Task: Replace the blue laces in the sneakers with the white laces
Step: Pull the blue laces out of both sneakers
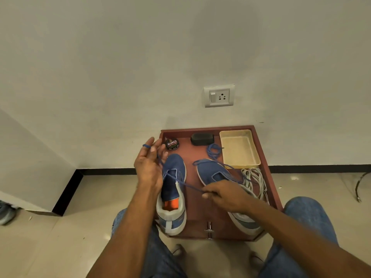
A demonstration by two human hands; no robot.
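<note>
Knees in blue jeans frame the near edge, both forearms reaching over them. Head view, only one. Right hand pinches a blue lace between thumb and curled fingers. Left hand is raised, fingers mostly straight, the lace looped round one fingertip. The strand runs taut between both hands above the left sneaker.

Judged step: winding up a blue lace already pulled free; both sneakers appear unlaced. Right sneaker has a second blue lace trailing off its far side. White laces lie bundled at the right, just beside it.

Next move calls for setting the blue lace down, perhaps in the cream tray, then picking up a white lace.

Wooden board is crowded; polish tin and black brush sit at its far edge. Open floor lies left.
</note>
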